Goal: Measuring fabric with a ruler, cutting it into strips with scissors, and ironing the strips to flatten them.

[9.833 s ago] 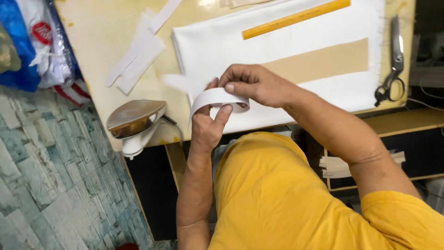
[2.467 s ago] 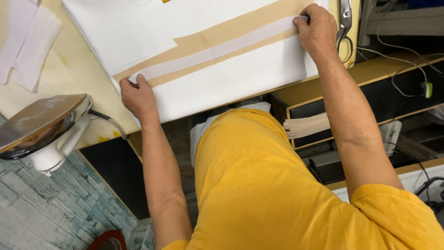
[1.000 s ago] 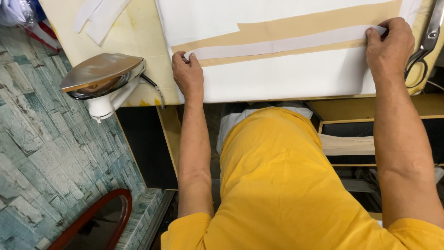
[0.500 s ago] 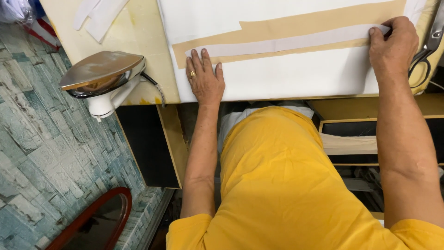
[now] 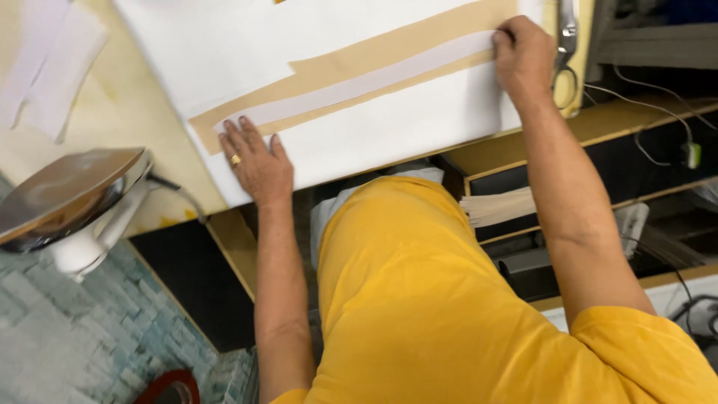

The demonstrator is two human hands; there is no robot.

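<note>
Nearest, left hand (image 5: 258, 161) lies flat, fingers spread, on white fabric (image 5: 389, 138) at the tabletop's (image 5: 127, 123) near edge, fingertips just touching the white strip's (image 5: 359, 82) left end. Right hand (image 5: 527, 56), fingers curled, presses the strip's right end. Strip lies along a tan band (image 5: 396, 49). Scissors (image 5: 566, 37) just beside right hand. Iron (image 5: 71, 202) sits at the tabletop's left corner.

The person wears a yellow short-sleeved shirt, bare forearms, and a gold ring on the left hand (image 5: 258, 166).
</note>
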